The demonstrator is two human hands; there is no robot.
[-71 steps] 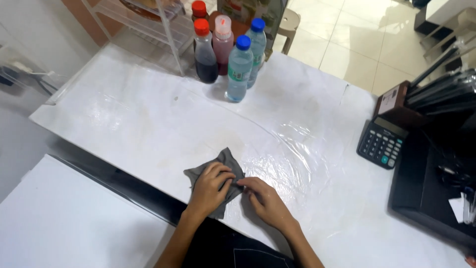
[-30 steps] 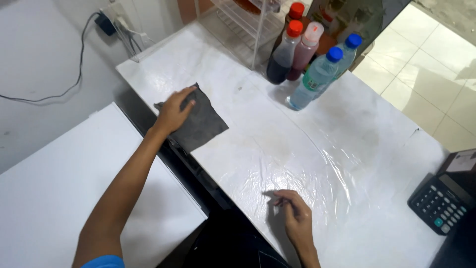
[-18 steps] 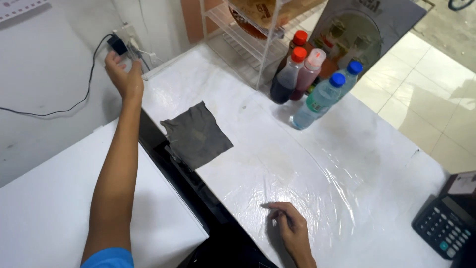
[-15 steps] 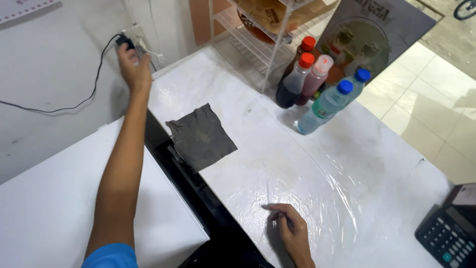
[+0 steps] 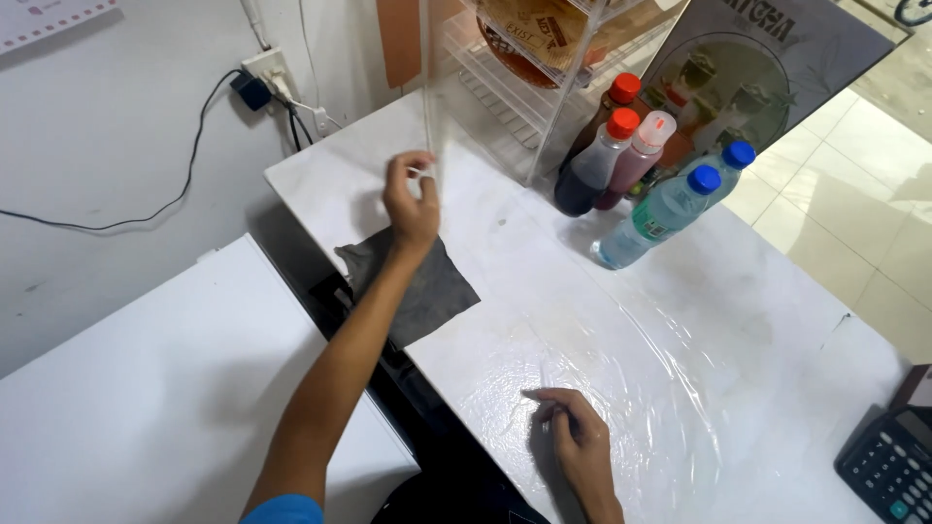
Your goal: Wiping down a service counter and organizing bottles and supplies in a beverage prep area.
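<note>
My left hand (image 5: 412, 201) hovers over the white counter (image 5: 738, 320) with its fingers loosely curled and nothing visible in them. It is close to the front corner of a clear acrylic rack (image 5: 505, 107). Below my forearm a dark grey cloth (image 5: 435, 289) lies flat at the counter's near-left edge. My right hand (image 5: 575, 439) rests on the glossy counter near its front edge, fingers bent and fingertips touching the surface, holding nothing.
Two dark drink bottles with red caps (image 5: 594, 165), a pink one and two clear bottles with blue caps (image 5: 660, 209) stand beside the rack. A wall socket with a black plug (image 5: 254, 89) is at the back left. A calculator (image 5: 888, 471) sits at the right, a lower white surface (image 5: 126, 388) at the left.
My left hand spread the cloth, left it flat on the counter, reached to the wall plug, and has now drawn back over the counter by the rack. My right hand stayed on the counter.
</note>
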